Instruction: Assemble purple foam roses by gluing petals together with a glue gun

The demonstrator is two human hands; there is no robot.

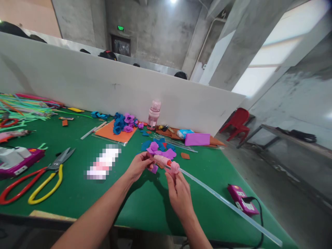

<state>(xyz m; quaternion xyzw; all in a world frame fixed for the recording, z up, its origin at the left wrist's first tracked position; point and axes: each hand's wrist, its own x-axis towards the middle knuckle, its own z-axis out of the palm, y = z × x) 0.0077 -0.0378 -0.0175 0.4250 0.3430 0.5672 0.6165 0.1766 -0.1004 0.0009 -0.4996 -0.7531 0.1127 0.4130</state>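
Gluing a purple petal.
Your right hand [178, 193] grips the glue gun [166, 162]; left hand [138, 166] pinches the petal [154, 168]. Keep fingers off the nozzle.

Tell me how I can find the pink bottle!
Look along the white divider wall at the back of the green table. The pink bottle stands upright against it, right of the blue and purple flowers; it is the only tall see-through thing there.

Right hand [178, 193] grips pink glue gun [166, 162]; left hand [138, 166] pinches purple petal [154, 168].
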